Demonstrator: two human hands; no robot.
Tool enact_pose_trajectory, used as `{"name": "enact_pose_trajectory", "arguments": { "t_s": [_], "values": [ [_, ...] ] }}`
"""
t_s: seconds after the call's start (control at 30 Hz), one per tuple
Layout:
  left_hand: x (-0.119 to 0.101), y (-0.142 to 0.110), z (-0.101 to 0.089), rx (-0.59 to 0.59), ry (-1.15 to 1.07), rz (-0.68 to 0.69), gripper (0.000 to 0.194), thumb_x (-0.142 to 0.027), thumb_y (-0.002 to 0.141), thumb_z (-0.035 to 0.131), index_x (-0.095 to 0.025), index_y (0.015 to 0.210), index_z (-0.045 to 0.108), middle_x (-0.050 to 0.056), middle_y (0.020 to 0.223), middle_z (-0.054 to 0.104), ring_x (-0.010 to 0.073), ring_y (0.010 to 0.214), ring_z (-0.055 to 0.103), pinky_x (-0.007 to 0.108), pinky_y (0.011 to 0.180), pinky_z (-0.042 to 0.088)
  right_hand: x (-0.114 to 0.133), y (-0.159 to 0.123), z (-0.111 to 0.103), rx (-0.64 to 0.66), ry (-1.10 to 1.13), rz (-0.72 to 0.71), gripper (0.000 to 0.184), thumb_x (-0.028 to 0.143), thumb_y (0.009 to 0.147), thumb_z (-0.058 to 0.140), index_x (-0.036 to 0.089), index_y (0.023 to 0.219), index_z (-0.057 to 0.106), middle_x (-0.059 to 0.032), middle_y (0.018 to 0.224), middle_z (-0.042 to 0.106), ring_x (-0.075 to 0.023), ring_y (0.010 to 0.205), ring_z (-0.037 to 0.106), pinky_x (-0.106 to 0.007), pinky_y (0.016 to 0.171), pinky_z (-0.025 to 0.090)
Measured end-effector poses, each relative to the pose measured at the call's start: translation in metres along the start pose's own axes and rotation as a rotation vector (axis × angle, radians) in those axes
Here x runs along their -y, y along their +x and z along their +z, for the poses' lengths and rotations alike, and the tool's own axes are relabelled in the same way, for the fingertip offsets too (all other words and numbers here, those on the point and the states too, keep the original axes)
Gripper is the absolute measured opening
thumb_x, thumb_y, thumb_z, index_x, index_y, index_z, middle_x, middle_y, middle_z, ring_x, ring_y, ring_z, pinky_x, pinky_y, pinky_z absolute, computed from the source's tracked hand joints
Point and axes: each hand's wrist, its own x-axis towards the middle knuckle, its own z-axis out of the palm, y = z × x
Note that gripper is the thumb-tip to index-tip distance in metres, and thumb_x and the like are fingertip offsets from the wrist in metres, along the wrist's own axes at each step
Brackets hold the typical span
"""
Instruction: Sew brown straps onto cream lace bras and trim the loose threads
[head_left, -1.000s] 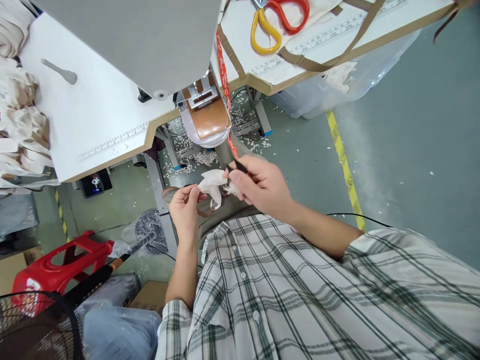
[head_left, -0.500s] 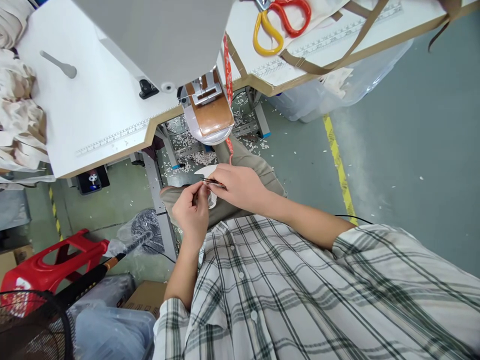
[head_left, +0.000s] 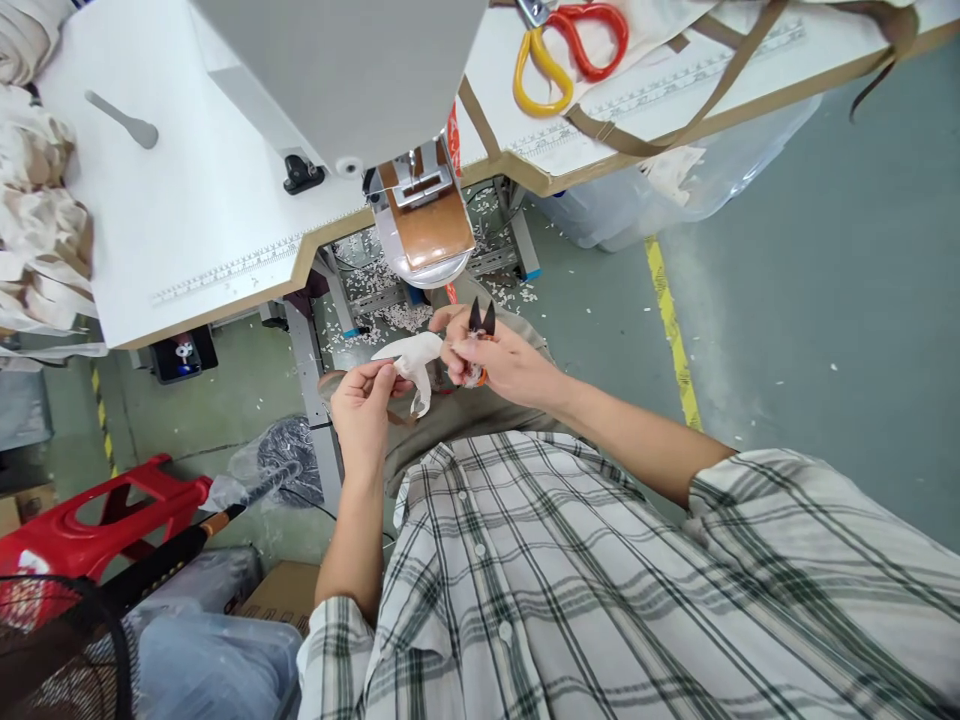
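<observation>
The left hand point(head_left: 364, 400) pinches the edge of a white fabric piece point(head_left: 416, 352) between thumb and forefinger, holding it above the lap, over the grey-brown trousers point(head_left: 450, 415). A narrower tail of the fabric hangs down towards the shirt, and a short brown strip point(head_left: 401, 418) shows just below the left fingers. The right hand point(head_left: 499, 360) has its fingers curled around thread snips point(head_left: 482, 318), whose 2 black blades stand slightly parted and point away from the body; a bit of orange handle and some white fluff show in the grip. The fabric's right end meets the right fingertips, though I cannot tell whether they grip it. Ahead of the hands is a sewing machine point(head_left: 352, 80), with a brown plate point(head_left: 436, 238) on its rounded bed. A red printed ribbon point(head_left: 453, 140) runs beside the bed. The white desk point(head_left: 187, 210) has 2 ruler scales along its edge. On its right part lie scissors point(head_left: 544, 75) with 1 yellow and 1 red handle loop, near a brown strap point(head_left: 645, 147) that curves over the edge. On its left part lie a grey tool point(head_left: 127, 122) and, farther left, crumpled cream cloth point(head_left: 45, 225). Pale scraps point(head_left: 401, 318) litter the floor beneath the machine.
</observation>
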Motion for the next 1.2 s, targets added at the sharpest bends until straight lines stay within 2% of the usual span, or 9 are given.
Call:
{"name": "enact_pose_trajectory", "arguments": {
  "t_s": [0.1,0.23,0.4,0.53,0.6,0.7,0.8,1.0,1.2],
  "values": [
    [-0.004,-0.002,-0.001,0.010,0.034,0.012,0.020,-0.034,0.079,0.078,-0.016,0.089,0.075,0.001,0.071,0.074,0.0122,0.060,0.070,0.022,0.061,0.056,0.004,0.002,-0.013,0.113,-0.519,-0.010,0.017,0.039,0.094,0.047,0.023,0.091,0.042,-0.0001,0.076,0.058,-0.0138,0.062,0.051,-0.026,0.062,0.037],
    [-0.003,-0.002,-0.013,-0.029,0.090,0.040,0.019,-0.034,0.080,0.076,-0.016,0.088,0.075,0.001,0.069,0.073,0.0127,0.060,0.070,0.023,0.061,0.056,0.010,0.001,-0.054,-0.271,-1.308,0.152,0.016,0.024,0.084,0.050,0.018,0.099,0.052,-0.0056,0.075,0.062,-0.0194,0.062,0.051,-0.029,0.061,0.028],
    [-0.001,-0.004,-0.021,0.016,0.132,0.013,0.019,-0.033,0.081,0.076,-0.016,0.089,0.075,0.001,0.070,0.073,0.0127,0.062,0.070,0.022,0.062,0.056,0.026,-0.014,-0.114,-0.528,-1.528,0.218,0.028,0.021,0.094,0.047,0.010,0.117,0.058,-0.0176,0.099,0.069,-0.0200,0.082,0.062,-0.034,0.069,0.032],
    [-0.003,0.000,-0.031,-0.003,0.153,0.021,0.020,-0.034,0.081,0.075,-0.016,0.091,0.075,0.002,0.072,0.073,0.0127,0.062,0.070,0.022,0.063,0.057,0.042,-0.028,-0.166,-0.925,-1.580,0.451,0.035,0.014,0.099,0.042,-0.001,0.128,0.054,-0.0298,0.109,0.066,-0.0209,0.089,0.064,-0.040,0.071,0.029],
    [-0.005,0.001,-0.035,0.047,0.170,0.031,0.022,-0.034,0.081,0.075,-0.016,0.094,0.074,0.003,0.076,0.075,0.0140,0.066,0.072,0.025,0.066,0.059,0.045,-0.033,-0.178,-0.940,-1.573,0.505,0.034,0.014,0.098,0.044,0.002,0.127,0.056,-0.0291,0.107,0.068,-0.0214,0.086,0.062,-0.040,0.070,0.029],
    [-0.008,-0.003,-0.033,0.126,0.284,0.155,0.024,-0.032,0.083,0.074,-0.018,0.102,0.073,0.006,0.088,0.078,0.0165,0.075,0.075,0.028,0.073,0.060,0.039,-0.037,-0.159,-0.569,-1.493,0.524,0.019,0.022,0.093,0.057,0.014,0.107,0.066,-0.0179,0.095,0.071,-0.0190,0.075,0.058,-0.034,0.065,0.030],
    [-0.013,-0.009,-0.028,0.135,0.595,0.432,0.016,-0.026,0.089,0.068,-0.021,0.103,0.073,0.005,0.090,0.078,0.0162,0.078,0.074,0.027,0.074,0.059,0.025,-0.035,-0.106,-0.259,-1.270,0.362,0.015,0.033,0.090,0.062,0.018,0.093,0.066,-0.0067,0.082,0.066,-0.0155,0.068,0.051,-0.029,0.064,0.032],
    [-0.008,-0.014,-0.031,0.104,0.758,1.097,0.017,-0.014,0.086,0.070,-0.026,0.097,0.076,0.004,0.103,0.079,0.0167,0.094,0.074,0.028,0.084,0.057,0.005,-0.020,0.001,-0.035,-0.308,0.263,0.040,0.056,0.086,0.066,0.019,0.095,0.056,0.0019,0.076,0.062,-0.0082,0.055,0.043,-0.023,0.053,0.034],
    [0.003,-0.021,-0.033,-0.001,0.755,1.114,0.012,-0.017,0.082,0.076,-0.026,0.089,0.078,0.001,0.088,0.077,0.0145,0.076,0.073,0.025,0.071,0.058,-0.007,-0.005,0.039,0.081,0.384,0.528,0.053,0.064,0.074,0.076,0.016,0.086,0.057,0.0054,0.072,0.056,-0.0009,0.043,0.023,-0.021,0.040,0.015]
  ]
}}
